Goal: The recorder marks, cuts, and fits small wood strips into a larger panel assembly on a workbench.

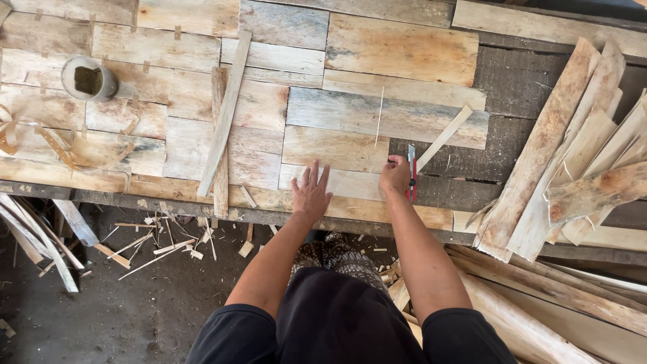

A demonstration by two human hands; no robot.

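Wooden bench (377, 50); left hand (311, 194) flat, fingers spread; right hand (395, 176) fingers gripping one red cutter (412, 172); one bamboo cup (88, 78)

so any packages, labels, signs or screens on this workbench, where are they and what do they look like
None in view: no package, label, sign or screen.
The workbench holds only bare wooden boards, thin wood strips and a short hollow bamboo section at far left.
The left hand lies flat on a board; the right hand grips a red-handled cutter, with no marking that can be made out.
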